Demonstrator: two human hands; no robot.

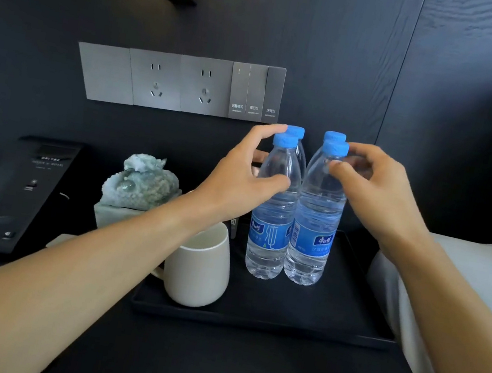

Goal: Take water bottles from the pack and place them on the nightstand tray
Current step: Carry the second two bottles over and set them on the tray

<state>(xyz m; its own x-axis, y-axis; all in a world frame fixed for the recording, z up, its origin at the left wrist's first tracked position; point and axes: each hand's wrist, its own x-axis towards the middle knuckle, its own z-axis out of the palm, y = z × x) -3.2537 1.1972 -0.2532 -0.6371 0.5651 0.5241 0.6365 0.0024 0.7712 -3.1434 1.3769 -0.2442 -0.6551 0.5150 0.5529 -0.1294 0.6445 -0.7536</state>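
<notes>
**Dark tabletop, four bottles on tray**

Black tabletop (207,368) against a dark wall. Left hand (235,181) fingers (266,133) loosely curled at the front-left bottle (273,210), thumb touching, grip not closed. Right hand (380,195) fingers (343,168) pinching the front-right bottle (316,217) at its neck. Two more bottles (335,136) directly behind. All upright on the black tray (281,319). Cream mug (201,270) at tray's left. Bed (483,275) at right.

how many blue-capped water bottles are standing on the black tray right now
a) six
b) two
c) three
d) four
d) Four blue caps show: two front water bottles and two more caps right behind them, all on the black tray.
</notes>
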